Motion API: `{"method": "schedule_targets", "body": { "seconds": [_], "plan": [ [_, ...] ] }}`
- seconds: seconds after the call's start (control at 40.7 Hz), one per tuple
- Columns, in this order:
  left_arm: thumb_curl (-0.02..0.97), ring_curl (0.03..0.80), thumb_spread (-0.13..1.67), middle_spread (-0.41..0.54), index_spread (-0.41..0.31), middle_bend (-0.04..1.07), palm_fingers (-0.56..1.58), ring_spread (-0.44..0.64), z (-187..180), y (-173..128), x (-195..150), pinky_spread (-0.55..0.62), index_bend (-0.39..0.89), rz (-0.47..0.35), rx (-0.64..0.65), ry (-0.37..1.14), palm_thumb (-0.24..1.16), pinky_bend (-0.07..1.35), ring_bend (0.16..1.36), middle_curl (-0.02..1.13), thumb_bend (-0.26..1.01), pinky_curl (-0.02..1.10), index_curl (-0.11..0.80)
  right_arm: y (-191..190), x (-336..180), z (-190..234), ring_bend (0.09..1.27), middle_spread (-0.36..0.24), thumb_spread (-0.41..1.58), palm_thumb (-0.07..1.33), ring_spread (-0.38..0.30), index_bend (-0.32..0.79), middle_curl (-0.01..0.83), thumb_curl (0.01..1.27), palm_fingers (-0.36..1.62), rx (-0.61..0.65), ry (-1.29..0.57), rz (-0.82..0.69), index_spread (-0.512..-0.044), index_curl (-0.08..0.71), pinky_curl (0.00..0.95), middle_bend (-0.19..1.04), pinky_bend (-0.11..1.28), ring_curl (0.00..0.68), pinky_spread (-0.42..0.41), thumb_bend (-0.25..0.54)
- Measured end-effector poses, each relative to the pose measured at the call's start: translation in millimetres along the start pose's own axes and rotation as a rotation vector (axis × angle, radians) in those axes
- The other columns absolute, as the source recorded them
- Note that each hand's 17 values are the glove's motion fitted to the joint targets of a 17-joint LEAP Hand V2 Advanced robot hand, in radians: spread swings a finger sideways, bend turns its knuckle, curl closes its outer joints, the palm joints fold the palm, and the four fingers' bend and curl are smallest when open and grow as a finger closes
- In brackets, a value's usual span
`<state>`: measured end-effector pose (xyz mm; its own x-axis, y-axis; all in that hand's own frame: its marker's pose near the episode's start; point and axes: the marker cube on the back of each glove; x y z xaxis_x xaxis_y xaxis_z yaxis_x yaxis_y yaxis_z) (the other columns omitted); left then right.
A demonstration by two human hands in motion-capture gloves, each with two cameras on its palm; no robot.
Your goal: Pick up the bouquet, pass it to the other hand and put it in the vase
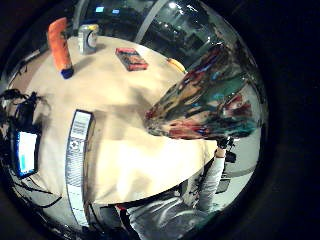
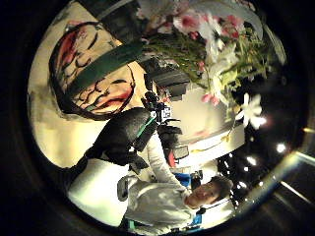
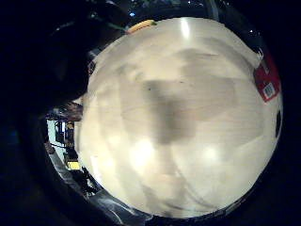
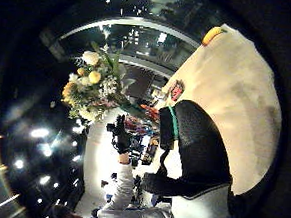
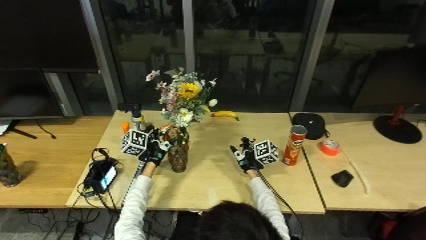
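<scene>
The bouquet (image 5: 183, 97), yellow, white and pink flowers with green leaves, stands upright with its stems in the dark patterned vase (image 5: 178, 154) on the table. My left hand (image 5: 153, 146) is right beside the vase's neck, palm toward it; its grip is hidden. The vase (image 1: 210, 100) fills much of the left little finger side palm view, and its mouth (image 2: 93, 69) shows with a green stem across it and the flowers (image 2: 211, 39) beyond. My right hand (image 5: 245, 156) hovers over bare table to the right of the vase, holding nothing.
A red crisp can (image 5: 293, 145) stands right of my right hand. A banana (image 5: 225, 115) lies behind the vase, a black pouch (image 5: 309, 124) and orange tape roll (image 5: 327, 146) farther right. A small screen device (image 5: 103, 174) with cables sits at the table's left edge.
</scene>
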<state>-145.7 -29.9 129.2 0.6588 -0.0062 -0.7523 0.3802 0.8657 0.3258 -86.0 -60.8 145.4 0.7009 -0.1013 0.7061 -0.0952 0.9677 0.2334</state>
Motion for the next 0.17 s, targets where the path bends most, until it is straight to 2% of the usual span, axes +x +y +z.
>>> {"method": "schedule_targets", "body": {
  "seconds": [0.049, 0.172],
  "plan": [
    [0.449, 0.267, 0.87, 0.427, 0.148, 0.17, -0.23, 0.48, -1, 5, 3, 0.47, 0.07, -0.110, -0.070, 0.023, 0.33, 0.31, 0.46, 0.29, -0.05, 0.32, 0.256, -3, 6, 3, 0.41, 0.023, 1.21, 0.55, 0.042, 0.15, 0.313, 0.39, 0.33, 0.004, 0.017, -0.011, -0.288, 0.287, 0.343, 0.18, 0.57, 0.295, 0.266, -0.018],
    [0.422, 0.258, 0.88, 0.449, 0.161, 0.17, -0.20, 0.52, -7, 7, 2, 0.48, 0.09, -0.174, -0.128, 0.151, 0.31, 0.28, 0.44, 0.28, -0.05, 0.31, 0.230, -6, 13, 12, 0.40, 0.024, 1.22, 0.55, 0.041, 0.15, 0.315, 0.38, 0.33, 0.002, 0.008, -0.067, -0.287, 0.288, 0.341, 0.18, 0.55, 0.294, 0.268, -0.014]
  ]
}}
